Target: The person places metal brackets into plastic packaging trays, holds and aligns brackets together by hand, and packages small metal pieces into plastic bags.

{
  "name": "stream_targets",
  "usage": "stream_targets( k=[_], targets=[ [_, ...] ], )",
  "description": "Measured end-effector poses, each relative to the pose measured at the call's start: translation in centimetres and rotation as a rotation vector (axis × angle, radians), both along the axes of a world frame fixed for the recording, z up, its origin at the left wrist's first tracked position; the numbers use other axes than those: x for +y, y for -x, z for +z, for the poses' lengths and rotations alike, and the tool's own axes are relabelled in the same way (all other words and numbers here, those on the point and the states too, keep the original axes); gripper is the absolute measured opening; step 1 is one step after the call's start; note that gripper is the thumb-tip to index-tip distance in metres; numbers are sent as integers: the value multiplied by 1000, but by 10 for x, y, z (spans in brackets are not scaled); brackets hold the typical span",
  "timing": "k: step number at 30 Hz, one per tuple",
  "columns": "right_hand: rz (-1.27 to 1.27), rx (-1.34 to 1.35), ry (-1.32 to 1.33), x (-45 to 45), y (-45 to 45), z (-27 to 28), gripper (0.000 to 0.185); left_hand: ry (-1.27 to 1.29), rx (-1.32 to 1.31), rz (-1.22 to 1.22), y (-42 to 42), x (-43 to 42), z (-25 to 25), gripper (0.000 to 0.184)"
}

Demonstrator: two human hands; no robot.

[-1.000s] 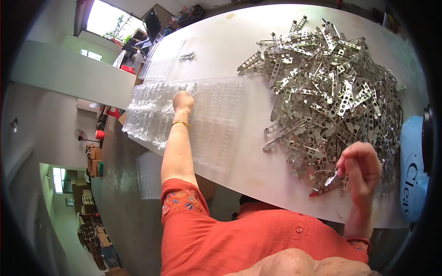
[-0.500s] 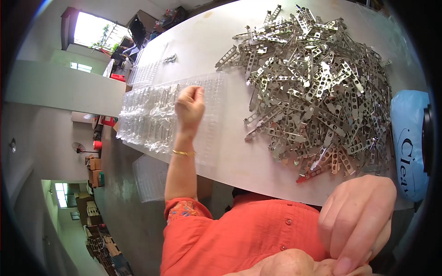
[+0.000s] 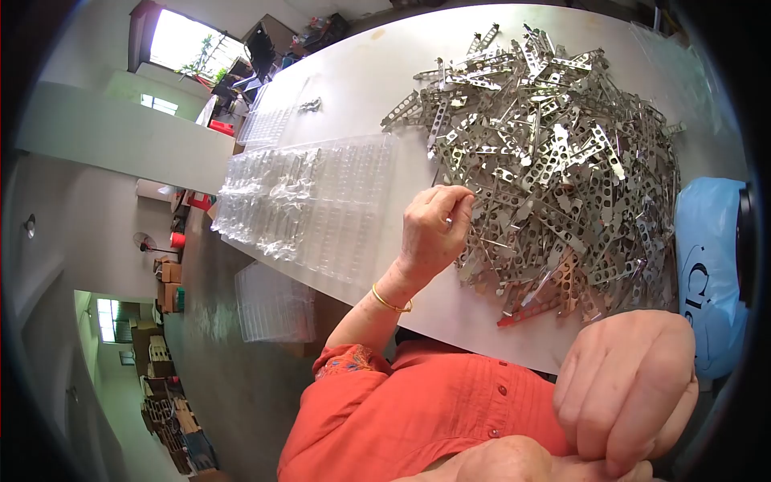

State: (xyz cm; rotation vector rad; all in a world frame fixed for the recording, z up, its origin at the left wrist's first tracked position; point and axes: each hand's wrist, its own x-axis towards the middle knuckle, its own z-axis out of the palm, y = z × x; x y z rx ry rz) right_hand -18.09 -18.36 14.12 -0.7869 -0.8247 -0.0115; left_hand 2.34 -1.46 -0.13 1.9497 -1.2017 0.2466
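Note:
My left hand [image 3: 436, 229], with a gold bangle [image 3: 391, 299] on its wrist, is closed in a pinch at the near left edge of a heap of flat metal strips with round holes [image 3: 554, 177]. A small shiny spot shows between its fingers, too little to name. Large at the lower right, my right hand [image 3: 630, 386] is close to the camera with its fingers curled in and their tips pressed together. Whatever it grips, if anything, is hidden. Left of the heap lies a clear plastic tray [image 3: 353, 209], its left part filled with wrapped pieces and its right part showing bare slots.
Behind the filled tray lies another clear tray [image 3: 269, 116], with a few small metal parts [image 3: 310, 105] beside it. A blue plastic package [image 3: 711, 273] stands at the right edge of the white table [image 3: 361, 72]. Below the table's left edge is another clear tray [image 3: 273, 305].
My left hand has moved right, from above the clear tray to the edge of the metal heap, still pinched. My right hand stays nearly in place. The whole view has shifted slightly.

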Motion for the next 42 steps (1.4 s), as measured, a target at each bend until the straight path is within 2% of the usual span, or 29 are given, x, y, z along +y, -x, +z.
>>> stream_targets(
  k=[4, 6, 7, 9, 10, 11, 13, 15, 17, 18, 19, 21, 23, 25, 26, 28, 29, 30, 31, 33, 41, 42],
  targets=[
    [35, -63, -89, -3, 0, -5, 15, 5, 24, 16, 8, 2, 0, 5],
    [187, -242, -60, -18, -2, -10, 13, 14, 46, 74, 7, 6, -1, 5],
    [188, -239, -62, -23, -4, -9, 13, 12, 50, 75, 6, 9, -2, 5],
    [100, -382, 111, -34, 0, 1, 12, 82, 177, 171, 5, 14, -6, 4],
    [-100, -245, 256, -35, 18, 14, 26, 68, 229, 203, 3, 19, -9, 7],
    [-104, -241, 258, -36, 26, 11, 26, 69, 233, 198, 2, 22, -10, 7],
    [-273, -329, 232, -36, 34, 10, 9, 75, 391, 289, 0, 28, -10, 8],
    [-296, -277, 255, -37, 39, 13, 7, 70, 461, 292, -6, 36, -16, 10],
    [-585, -500, -91, -24, 37, -6, 7, 26, 462, 333, -14, 40, -24, 11],
    [-482, -491, -87, -33, 36, -4, 9, 14, 444, 337, -17, 42, -28, 11],
    [-488, -490, -84, -32, 47, -8, 9, 12, 445, 331, -20, 42, -31, 11],
    [-660, -187, -258, -23, 73, -14, 15, -9, 454, 348, -25, 39, -34, 12],
    [-668, -207, -237, -28, 73, -15, 19, -24, 452, 340, -29, 32, -33, 15],
    [-677, -74, -111, -34, 81, -6, 21, -40, 449, 331, -34, 24, -33, 18],
    [-678, -75, -111, -41, 81, 8, 21, -129, 375, 328, -38, 19, -35, 22],
    [-393, 187, 262, -55, 72, 42, 20, -231, 309, 326, -39, 9, -34, 30],
    [-400, 187, 262, -82, 116, 11, 20, -231, 307, 320, -40, 6, -34, 30],
    [-402, 173, 253, -86, 123, 5, 19, -271, 296, 340, -41, 3, -35, 28],
    [-404, 158, 245, -18, 11, 82, 18, -310, 285, 360, -42, 0, -35, 26],
    [-405, 128, 225, -16, 5, 83, 17, -307, 318, 362, -45, -1, -39, 25],
    [-378, 8, 165, -41, 32, 50, 10, -132, 399, 380, -44, 7, -34, 19],
    [-373, -7, 157, -45, 36, 44, 9, -87, 516, 371, -39, 8, -27, 18]
  ],
)
